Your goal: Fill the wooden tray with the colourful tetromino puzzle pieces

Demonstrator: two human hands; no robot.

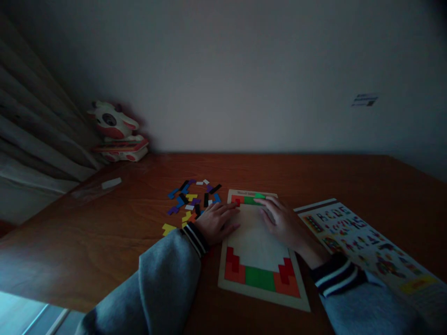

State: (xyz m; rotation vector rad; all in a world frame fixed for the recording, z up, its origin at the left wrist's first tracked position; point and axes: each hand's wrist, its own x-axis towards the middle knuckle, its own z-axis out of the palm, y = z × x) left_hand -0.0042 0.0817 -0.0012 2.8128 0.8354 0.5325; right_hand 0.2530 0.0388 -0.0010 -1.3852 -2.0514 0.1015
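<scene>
Shows one toy cow (113, 124) at far left. Next, lie roughly twenty or more loose pieces (191, 197), too bunched to count exactly. Then, one left hand (215, 223), fingers spread, over one board (253, 235), laid at both ends, bare mid-board; one right hand (283, 224), thumb apart, fingertips at one bright green piece (259, 196); one printed sheet (363, 235).

- dim overall, muted colours
- pale glare, brown wooden tabletop (45, 251), lower left
- upper-right corner dark
- edges stretched
- white printed sheet (370, 253): small print blurred
</scene>
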